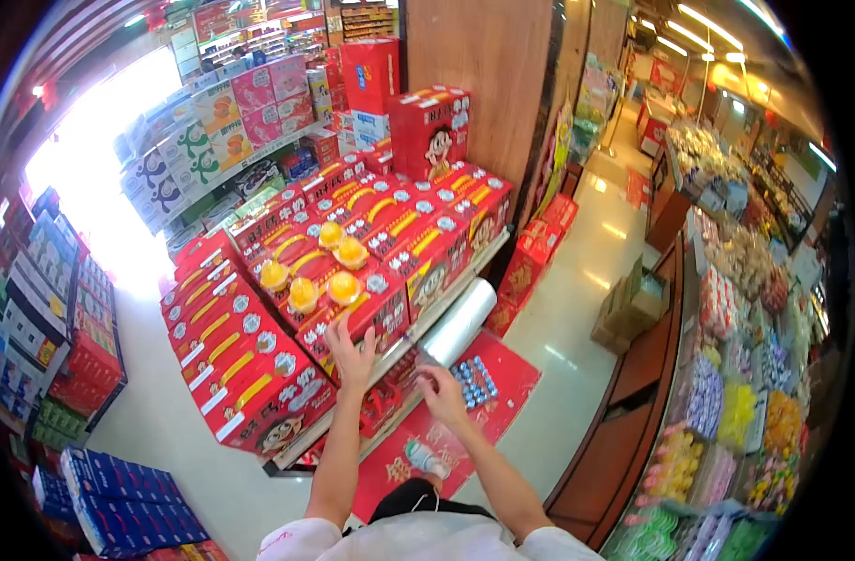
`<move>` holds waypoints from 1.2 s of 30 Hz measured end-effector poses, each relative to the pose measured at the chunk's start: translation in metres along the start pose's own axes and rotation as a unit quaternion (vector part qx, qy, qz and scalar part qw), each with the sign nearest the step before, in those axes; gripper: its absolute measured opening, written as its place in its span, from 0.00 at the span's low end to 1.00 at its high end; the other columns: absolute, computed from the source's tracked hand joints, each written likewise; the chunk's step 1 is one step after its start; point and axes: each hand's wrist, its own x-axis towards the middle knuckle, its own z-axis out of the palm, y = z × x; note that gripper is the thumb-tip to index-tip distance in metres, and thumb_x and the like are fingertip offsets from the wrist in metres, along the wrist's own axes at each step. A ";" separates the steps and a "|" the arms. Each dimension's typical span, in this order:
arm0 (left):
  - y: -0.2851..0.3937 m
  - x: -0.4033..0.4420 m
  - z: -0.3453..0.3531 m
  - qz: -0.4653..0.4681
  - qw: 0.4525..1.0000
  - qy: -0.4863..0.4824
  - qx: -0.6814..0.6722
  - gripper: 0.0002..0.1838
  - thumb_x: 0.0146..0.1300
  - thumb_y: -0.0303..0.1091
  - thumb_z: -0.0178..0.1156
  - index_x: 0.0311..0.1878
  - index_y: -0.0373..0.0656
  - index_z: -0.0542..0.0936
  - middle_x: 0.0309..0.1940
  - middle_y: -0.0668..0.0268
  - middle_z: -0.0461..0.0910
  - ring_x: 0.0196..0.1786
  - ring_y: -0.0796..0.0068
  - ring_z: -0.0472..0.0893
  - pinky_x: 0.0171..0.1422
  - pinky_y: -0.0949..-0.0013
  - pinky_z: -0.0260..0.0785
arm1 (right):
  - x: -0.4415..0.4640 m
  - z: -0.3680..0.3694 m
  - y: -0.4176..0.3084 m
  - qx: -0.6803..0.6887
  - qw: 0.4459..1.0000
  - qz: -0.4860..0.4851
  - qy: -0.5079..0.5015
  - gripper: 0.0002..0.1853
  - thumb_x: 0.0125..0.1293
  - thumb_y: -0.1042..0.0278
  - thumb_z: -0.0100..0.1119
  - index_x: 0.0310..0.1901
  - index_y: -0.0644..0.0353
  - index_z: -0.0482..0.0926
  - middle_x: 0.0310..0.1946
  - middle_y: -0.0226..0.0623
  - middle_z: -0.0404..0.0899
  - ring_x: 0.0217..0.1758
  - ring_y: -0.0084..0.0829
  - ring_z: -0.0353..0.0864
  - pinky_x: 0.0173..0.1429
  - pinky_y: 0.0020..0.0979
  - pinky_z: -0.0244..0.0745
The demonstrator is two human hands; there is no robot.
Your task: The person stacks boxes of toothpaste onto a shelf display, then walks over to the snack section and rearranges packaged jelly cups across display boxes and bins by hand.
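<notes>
My left hand (352,353) has its fingers spread at the front edge of the stacked red boxes (411,220), just below the yellow-orange cups (342,287) that stand on them. Several such cups sit in a loose group on the box tops. My right hand (441,391) is at the near end of a roll of clear plastic film (460,323), with its fingers curled; whether they pinch the film is too small to tell. The roll lies along the side of the box display.
A pack of blue-capped items (474,381) lies on the red floor mat (516,366). Candy bins (736,416) line the right side, with cardboard boxes (630,304) by the counter. Blue packs (128,500) are at lower left. A wooden pillar (479,56) rises behind the display.
</notes>
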 end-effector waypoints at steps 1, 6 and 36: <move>-0.005 0.007 0.008 -0.011 1.000 0.002 -0.003 0.32 0.56 0.37 0.66 0.62 0.40 0.67 0.51 0.50 0.66 0.55 0.49 0.67 0.62 0.51 0.58 | 0.019 0.005 -0.002 0.041 0.999 -0.004 -0.009 0.13 0.63 0.73 0.59 0.49 0.61 0.77 0.39 0.40 0.79 0.38 0.28 0.80 0.44 0.27 0.75; -0.005 0.026 0.015 -0.094 0.995 0.027 0.021 0.36 0.54 0.41 0.68 0.64 0.41 0.64 0.50 0.51 0.67 0.53 0.50 0.71 0.56 0.54 0.68 | 0.107 0.014 -0.019 0.036 0.990 -0.123 -0.065 0.17 0.60 0.76 0.61 0.51 0.62 0.76 0.49 0.43 0.77 0.51 0.37 0.77 0.53 0.31 0.72; 0.006 0.035 0.020 -0.195 0.977 0.003 0.083 0.42 0.53 0.52 0.66 0.69 0.45 0.63 0.67 0.61 0.67 0.60 0.60 0.75 0.58 0.62 0.72 | 0.225 0.099 0.003 0.082 0.953 -0.234 -0.175 0.30 0.43 0.72 0.75 0.51 0.60 0.74 0.49 0.41 0.74 0.52 0.39 0.73 0.59 0.36 0.67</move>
